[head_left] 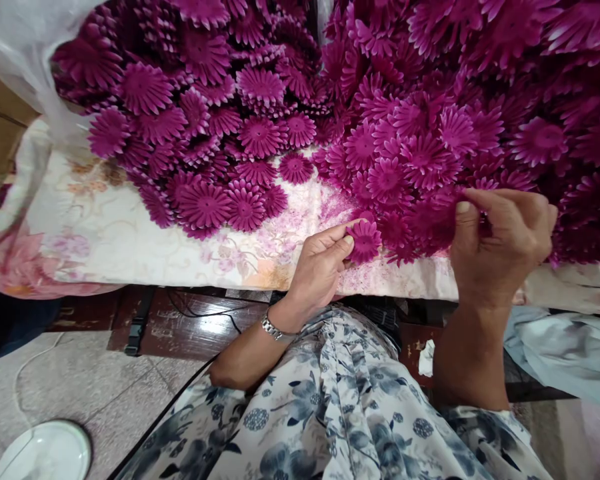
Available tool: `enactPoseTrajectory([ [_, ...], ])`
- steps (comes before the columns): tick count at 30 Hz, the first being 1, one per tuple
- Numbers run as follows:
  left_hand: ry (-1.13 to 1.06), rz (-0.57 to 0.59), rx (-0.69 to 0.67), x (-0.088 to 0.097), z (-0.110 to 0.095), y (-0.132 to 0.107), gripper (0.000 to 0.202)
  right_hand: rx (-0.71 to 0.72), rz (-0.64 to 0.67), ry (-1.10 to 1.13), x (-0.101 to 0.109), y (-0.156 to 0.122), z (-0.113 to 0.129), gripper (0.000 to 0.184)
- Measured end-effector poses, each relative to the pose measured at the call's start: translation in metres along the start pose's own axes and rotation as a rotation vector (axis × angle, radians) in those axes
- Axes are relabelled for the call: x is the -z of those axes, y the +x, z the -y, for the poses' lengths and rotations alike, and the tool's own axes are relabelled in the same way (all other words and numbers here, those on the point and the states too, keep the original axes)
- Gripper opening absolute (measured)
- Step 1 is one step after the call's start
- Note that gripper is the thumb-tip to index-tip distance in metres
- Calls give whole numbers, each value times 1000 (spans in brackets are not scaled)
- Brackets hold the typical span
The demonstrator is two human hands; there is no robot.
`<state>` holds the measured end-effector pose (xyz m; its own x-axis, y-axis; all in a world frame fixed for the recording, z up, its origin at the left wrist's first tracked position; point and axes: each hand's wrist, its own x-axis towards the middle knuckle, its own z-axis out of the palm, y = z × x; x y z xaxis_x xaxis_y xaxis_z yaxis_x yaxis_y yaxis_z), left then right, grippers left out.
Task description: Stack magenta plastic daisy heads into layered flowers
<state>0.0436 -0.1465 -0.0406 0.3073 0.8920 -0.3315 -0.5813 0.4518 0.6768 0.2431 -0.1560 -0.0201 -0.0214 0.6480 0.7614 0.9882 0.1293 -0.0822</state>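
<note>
Between the thumb and fingers of my left hand (325, 259) is a magenta artificial flower (366, 241), held by its near edge above the front of the cloth. My right hand (505, 233) is raised over the loose flowers on the right, thumb and forefinger pinched together. A magenta petal edge shows right at those fingertips, but I cannot make out whether it is gripped or lies behind them. A large heap of loose magenta flowers (420, 157) is close to both hands. Stacked flowers (205, 203) of the same kind spread over the left side.
A floral cloth (100, 247) covers the table, dusted pink near the middle. Clear plastic sheeting (45, 60) hangs at the upper left. Below the table edge are a dark wooden bench (190, 327) with a black strap, and a round white object (45, 453) on the floor.
</note>
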Motion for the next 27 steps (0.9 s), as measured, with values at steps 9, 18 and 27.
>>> enactPoseTrajectory([
  [9, 73, 46, -3, -9, 2, 4, 27, 183, 321, 433, -11, -3, 53, 2],
  [18, 85, 51, -54, -6, 7, 5, 23, 93, 208, 337, -11, -8, 59, 6],
  [27, 77, -17, -41, -11, -1, 5, 19, 47, 322, 441, -11, -8, 59, 8],
])
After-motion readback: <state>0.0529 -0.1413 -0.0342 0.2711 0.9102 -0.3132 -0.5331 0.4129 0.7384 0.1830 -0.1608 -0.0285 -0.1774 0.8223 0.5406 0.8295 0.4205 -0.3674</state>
